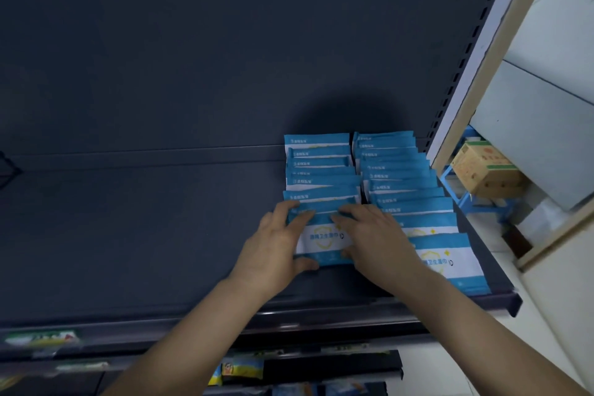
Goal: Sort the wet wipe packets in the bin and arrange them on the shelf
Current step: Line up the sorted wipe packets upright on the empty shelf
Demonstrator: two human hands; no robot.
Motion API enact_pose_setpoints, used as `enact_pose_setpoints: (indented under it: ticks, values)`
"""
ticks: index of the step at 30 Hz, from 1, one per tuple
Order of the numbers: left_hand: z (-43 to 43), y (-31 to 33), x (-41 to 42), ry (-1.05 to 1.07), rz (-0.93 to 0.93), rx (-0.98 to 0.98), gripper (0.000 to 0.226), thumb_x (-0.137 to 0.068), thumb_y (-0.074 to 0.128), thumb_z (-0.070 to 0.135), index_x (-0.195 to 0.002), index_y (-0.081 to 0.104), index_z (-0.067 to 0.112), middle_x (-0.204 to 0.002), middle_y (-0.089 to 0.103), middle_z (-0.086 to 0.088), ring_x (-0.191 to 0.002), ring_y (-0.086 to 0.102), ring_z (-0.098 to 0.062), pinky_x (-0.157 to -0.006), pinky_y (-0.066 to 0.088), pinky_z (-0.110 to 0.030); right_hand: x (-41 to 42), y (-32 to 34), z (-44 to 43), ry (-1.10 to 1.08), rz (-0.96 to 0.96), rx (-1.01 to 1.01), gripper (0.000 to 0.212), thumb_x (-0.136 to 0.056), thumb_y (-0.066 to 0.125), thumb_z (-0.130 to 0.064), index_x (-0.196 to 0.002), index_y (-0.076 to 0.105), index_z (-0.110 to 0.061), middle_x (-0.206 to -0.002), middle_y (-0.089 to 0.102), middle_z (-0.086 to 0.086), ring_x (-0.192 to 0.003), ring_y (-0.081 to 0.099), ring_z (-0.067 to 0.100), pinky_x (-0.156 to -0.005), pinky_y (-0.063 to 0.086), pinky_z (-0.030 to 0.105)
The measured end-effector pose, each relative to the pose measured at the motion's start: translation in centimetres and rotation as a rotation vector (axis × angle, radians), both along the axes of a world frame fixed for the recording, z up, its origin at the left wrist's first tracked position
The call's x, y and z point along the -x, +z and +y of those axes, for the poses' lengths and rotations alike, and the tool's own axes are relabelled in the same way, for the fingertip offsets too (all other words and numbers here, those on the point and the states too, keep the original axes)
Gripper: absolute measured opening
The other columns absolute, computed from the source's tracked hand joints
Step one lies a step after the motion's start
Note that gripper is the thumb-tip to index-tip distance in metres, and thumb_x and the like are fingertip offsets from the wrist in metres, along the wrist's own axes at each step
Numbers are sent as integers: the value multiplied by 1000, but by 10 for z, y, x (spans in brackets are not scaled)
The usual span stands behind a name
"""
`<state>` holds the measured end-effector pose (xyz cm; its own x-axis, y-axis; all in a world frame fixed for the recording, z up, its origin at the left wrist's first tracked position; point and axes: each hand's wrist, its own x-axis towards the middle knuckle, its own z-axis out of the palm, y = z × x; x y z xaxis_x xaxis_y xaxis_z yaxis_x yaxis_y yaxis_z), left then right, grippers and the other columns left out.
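Two rows of blue and white wet wipe packets lie overlapped on the dark shelf (128,235). The left row (318,167) ends at a front packet (323,239) with a white band and a yellow shield. My left hand (276,241) grips that packet's left edge, thumb under its front edge. My right hand (376,238) holds its right side, fingers laid over the top. The right row (401,177) runs to the shelf's front, ending in a packet (450,262) partly hidden by my right wrist. The bin is not in view.
The shelf's left part is bare dark metal. A white upright (475,67) bounds the shelf on the right. Behind it a cardboard box (485,170) sits on a blue rack. Lower shelves (238,370) below hold other packaged goods.
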<state>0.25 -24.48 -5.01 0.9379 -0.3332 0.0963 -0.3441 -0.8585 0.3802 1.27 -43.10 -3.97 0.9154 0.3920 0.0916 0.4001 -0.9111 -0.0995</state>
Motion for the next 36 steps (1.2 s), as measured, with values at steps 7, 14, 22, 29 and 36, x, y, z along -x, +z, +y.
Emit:
enact_pose_setpoints:
  ticks: [7, 14, 22, 29, 36]
  values:
    - [52, 5, 21, 32, -129, -67, 54, -87, 63, 42, -136, 48, 28, -139, 40, 4, -124, 39, -19, -99, 39, -35, 12, 17, 33, 65, -13, -125, 51, -89, 60, -26, -137, 45, -17, -139, 44, -1, -127, 38, 20, -108, 28, 32]
    - [190, 14, 110, 237, -260, -114, 37, -81, 53, 39, -112, 65, 23, -94, 63, 4, -83, 63, -22, -66, 55, -35, 56, 30, 168, 301, -33, -247, 42, -84, 66, -18, -126, 58, -15, -121, 59, 4, -109, 54, 25, -96, 44, 38]
    - [400, 12, 313, 748, -202, -270, 33, -80, 47, 38, -100, 68, 23, -84, 61, 3, -74, 62, -24, -60, 54, -36, 153, 35, 402, 686, 112, -306, 38, -92, 56, -24, -129, 52, -21, -124, 53, -5, -119, 46, 15, -97, 33, 22]
    - [498, 13, 480, 1206, -56, -359, 21, -77, 70, 29, -97, 69, 23, -87, 64, 2, -75, 62, -22, -57, 54, -37, 258, 18, 582, 1015, 238, -301, 36, -85, 64, -20, -121, 61, -17, -115, 60, 1, -109, 54, 23, -94, 43, 32]
    - [572, -5, 546, 1462, -80, -315, 26, -70, 79, 24, -91, 66, 19, -85, 63, 1, -73, 62, -22, -57, 51, -34, 306, 8, 727, 1276, 310, -263, 41, -93, 54, -29, -133, 49, -24, -128, 51, -6, -118, 45, 12, -96, 32, 18]
